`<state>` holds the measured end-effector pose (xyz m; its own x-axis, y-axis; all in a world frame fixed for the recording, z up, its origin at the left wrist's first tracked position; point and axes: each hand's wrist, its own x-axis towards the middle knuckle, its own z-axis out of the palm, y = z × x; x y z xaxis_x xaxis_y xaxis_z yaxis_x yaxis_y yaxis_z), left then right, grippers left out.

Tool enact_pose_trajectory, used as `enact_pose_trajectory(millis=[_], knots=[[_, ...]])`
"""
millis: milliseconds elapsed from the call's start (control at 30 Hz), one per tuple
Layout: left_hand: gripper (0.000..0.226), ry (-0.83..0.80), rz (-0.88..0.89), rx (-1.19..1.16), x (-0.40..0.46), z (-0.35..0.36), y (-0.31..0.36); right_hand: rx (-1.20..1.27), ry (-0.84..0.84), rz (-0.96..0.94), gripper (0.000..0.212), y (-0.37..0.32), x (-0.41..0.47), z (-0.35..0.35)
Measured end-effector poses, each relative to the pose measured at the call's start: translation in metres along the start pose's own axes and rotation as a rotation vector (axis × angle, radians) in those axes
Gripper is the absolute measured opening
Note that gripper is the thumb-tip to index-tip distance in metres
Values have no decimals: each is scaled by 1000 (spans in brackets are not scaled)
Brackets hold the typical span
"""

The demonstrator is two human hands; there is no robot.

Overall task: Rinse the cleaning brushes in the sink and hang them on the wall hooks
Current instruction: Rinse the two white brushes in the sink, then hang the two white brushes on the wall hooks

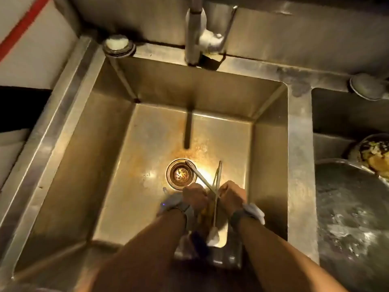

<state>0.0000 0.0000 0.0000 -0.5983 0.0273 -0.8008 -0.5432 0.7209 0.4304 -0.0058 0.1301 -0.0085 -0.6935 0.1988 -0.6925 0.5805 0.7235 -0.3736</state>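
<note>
Both hands are low inside a deep steel sink (pixel 271 157), just right of its round drain (pixel 180 174). My left hand (pixel 194 198) and my right hand (pixel 232 197) are closed on a bundle of thin cleaning brushes (pixel 216 186). The wire handles cross between the two fists. One handle with a flat white end (pixel 190 164) slants up-left over the drain. A white brush head (pixel 213 236) hangs down toward the near wall of the sink. No water is visibly running from the tap (pixel 192 34).
A second basin (pixel 328 114) on the right holds a large steel pan with water (pixel 353 211) and a dirty dish (pixel 372 152). Round plugs sit on the sink rim at back left (pixel 118 45) and back right (pixel 367 86). No wall hooks are in view.
</note>
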Motion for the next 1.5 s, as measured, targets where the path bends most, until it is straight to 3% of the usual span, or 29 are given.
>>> enact_pose_trajectory(millis=[133,233,367,600,767,833,900,1000,1133,1233,1333,1500], knots=[[29,127,-3,36,10,45,9,102,146,-12,12,-2,17,8],[32,126,-3,181,26,57,15,98,103,-35,19,0,29,8],[30,151,-16,144,43,61,13,21,-2,-27,9,8,43,11],[16,133,-99,-267,44,56,-2,13,-241,-19,19,9,47,16],[16,159,33,-335,15,27,1,75,-187,-81,18,-3,40,1],[19,265,24,-331,3,17,1,90,-183,-102,20,-13,33,-11],[18,395,44,-402,-11,4,-3,248,-213,-59,19,-24,19,-27],[18,307,60,-541,-46,-26,-5,691,-324,29,22,-45,-6,-47],[22,453,125,-660,-106,-78,-6,800,-332,-134,47,-94,-62,-69],[33,566,184,-669,-145,-118,-6,765,-379,-244,31,-134,-105,-85],[25,603,213,-742,-190,-151,-4,744,-406,-374,15,-169,-152,-96],[22,645,303,-864,-255,-204,3,694,-349,-570,16,-230,-214,-116]])
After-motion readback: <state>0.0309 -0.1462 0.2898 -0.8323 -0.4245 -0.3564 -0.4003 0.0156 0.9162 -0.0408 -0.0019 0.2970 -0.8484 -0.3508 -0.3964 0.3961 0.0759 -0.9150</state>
